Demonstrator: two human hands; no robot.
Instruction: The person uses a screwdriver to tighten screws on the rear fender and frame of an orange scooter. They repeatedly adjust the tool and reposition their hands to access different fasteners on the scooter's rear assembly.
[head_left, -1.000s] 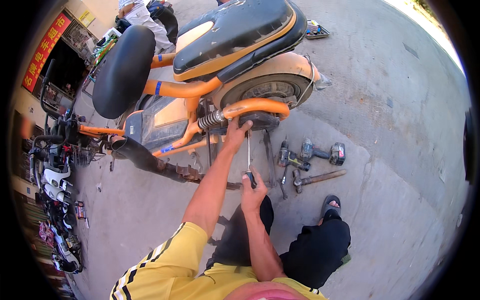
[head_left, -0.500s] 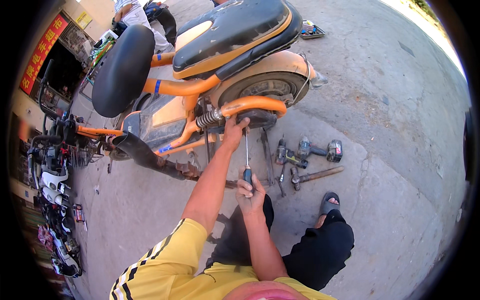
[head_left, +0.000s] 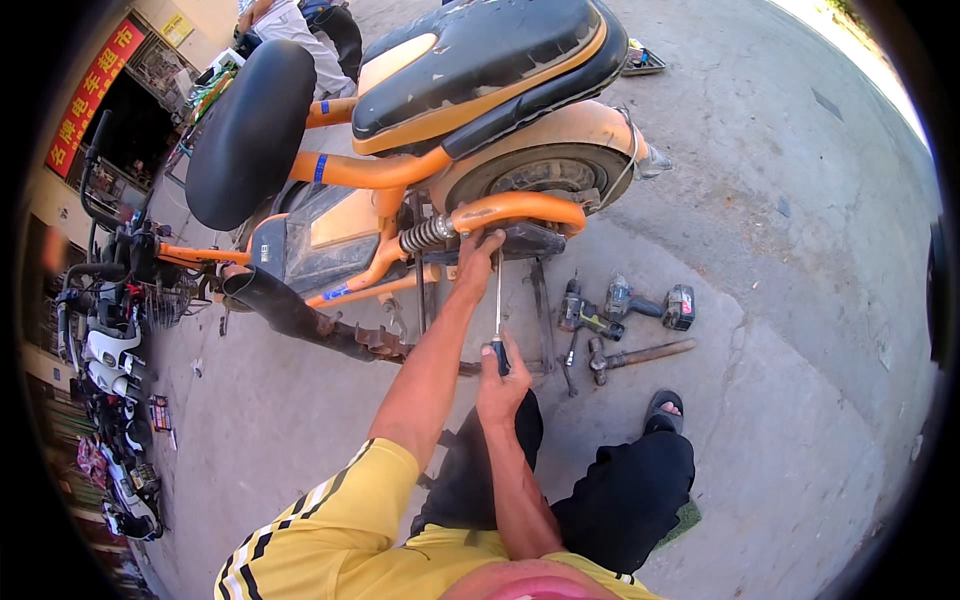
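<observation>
An electric scooter with an orange frame (head_left: 380,172) fills the upper middle. My left hand (head_left: 478,262) reaches under its curved orange rear tube and rests against the black cover (head_left: 532,240). Its thumb and a finger are spread, the others partly hidden behind the frame. My right hand (head_left: 503,388), nearer to me, is closed round the dark handle of a long screwdriver (head_left: 498,300). The shaft points away from me, up to the cover beside my left hand. Where its tip meets the scooter I cannot make out.
To the right lie two power drills (head_left: 588,315) (head_left: 630,297), a battery pack (head_left: 679,307) and a hammer (head_left: 648,354). A dark stand bar (head_left: 543,315) stands beside the rear wheel (head_left: 560,178). Parked scooters (head_left: 112,365) line the left; a person (head_left: 300,45) is behind.
The right hand has turned on the screwdriver handle, and its thumb now lies up along it. The left hand stays at the cover. The whole view has shifted slightly.
</observation>
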